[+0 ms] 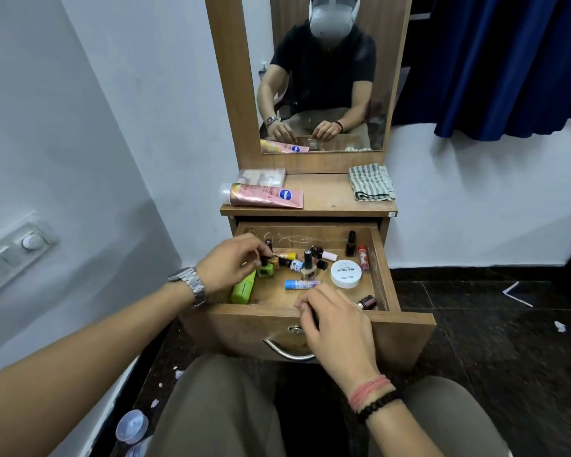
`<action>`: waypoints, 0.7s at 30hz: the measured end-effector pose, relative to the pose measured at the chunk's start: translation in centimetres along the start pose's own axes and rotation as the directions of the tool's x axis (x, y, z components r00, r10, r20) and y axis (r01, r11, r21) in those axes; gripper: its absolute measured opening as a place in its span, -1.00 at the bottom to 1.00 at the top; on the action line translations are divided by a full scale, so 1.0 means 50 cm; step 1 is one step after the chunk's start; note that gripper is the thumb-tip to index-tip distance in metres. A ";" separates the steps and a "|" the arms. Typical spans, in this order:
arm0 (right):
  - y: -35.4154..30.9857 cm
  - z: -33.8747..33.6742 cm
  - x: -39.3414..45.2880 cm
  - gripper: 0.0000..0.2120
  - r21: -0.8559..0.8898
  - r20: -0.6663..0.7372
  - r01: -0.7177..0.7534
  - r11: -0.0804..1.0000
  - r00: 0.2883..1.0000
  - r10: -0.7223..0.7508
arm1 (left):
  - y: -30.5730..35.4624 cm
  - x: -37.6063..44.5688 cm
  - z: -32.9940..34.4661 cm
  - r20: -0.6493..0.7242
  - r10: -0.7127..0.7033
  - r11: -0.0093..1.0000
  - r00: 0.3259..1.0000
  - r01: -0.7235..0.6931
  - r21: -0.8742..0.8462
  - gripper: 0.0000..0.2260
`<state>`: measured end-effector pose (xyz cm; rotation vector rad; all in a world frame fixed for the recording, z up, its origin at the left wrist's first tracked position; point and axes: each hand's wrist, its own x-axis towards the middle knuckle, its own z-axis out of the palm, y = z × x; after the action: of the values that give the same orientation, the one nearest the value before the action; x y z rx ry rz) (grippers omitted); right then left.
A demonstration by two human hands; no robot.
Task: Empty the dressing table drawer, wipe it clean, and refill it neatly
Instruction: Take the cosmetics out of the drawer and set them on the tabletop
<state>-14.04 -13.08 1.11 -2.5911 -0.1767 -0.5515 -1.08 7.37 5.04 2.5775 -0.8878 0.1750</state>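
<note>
1. The drawer [381, 278] is pulled out below the worktop [323, 196] and holds loose cosmetics.
2. Drawer contents, left side: a green tube [243, 288] lies against the left wall, long axis running front to back; a green nail polish bottle [265, 268] stands upright beside it.
3. Drawer contents, centre: a clear bottle with a black cap [308, 267] stands upright; a blue-capped stick [301, 284] lies flat, long axis left to right, cap pointing left.
4. Drawer contents, right side: a round white jar [345, 274] sits lid up; a dark bottle [350, 244] stands upright near the back right corner; a red stick [363, 257] lies along the right wall; a small dark bottle [367, 302] lies tipped in the front right corner.
5. On the worktop: a pink tube [264, 194] lies across the left side, cap pointing left, with a clear packet [261, 177] behind it; a folded striped cloth [371, 182] lies at the right.
6. The left hand [231, 263] reaches into the drawer, fingers curled, pinching the cap of the green nail polish bottle.
7. The right hand [335, 319] rests on the drawer's front edge, fingers curled over it; whether it holds anything cannot be told.
</note>
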 end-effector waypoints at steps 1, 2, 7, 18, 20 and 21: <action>0.000 0.000 0.000 -0.89 0.001 -0.001 -0.004 1.000 1.000 0.004 | 0.012 0.014 0.007 0.012 0.011 0.999 1.000 -0.012 0.031 -0.79; -0.001 0.000 0.001 -0.90 0.005 0.000 -0.005 1.000 1.000 0.005 | 0.024 0.028 0.014 0.014 0.010 0.998 1.000 -0.011 0.057 -0.78; -0.001 0.000 0.003 -0.92 0.033 -0.012 0.003 0.999 1.000 -0.002 | 0.080 0.099 0.060 -0.036 -0.085 0.992 0.996 0.088 0.093 -0.72; 0.003 -0.001 0.011 -0.92 0.058 0.020 0.017 0.998 1.000 -0.018 | 0.123 0.155 0.111 0.036 -0.261 0.952 0.965 0.251 0.178 -0.84; 0.001 -0.002 0.012 -0.91 0.061 0.028 0.020 0.998 0.999 -0.022 | 0.131 0.153 0.107 0.025 -0.267 0.953 0.963 0.260 0.156 -0.86; 0.000 -0.003 0.012 -0.91 0.062 0.035 0.018 0.998 0.999 -0.020 | 0.135 0.153 0.102 0.022 -0.261 0.955 0.965 0.255 0.149 -0.86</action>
<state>-13.53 -13.15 1.46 -2.5432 -0.2273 -0.4987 0.75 -3.88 4.55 2.8112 -0.5610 0.1147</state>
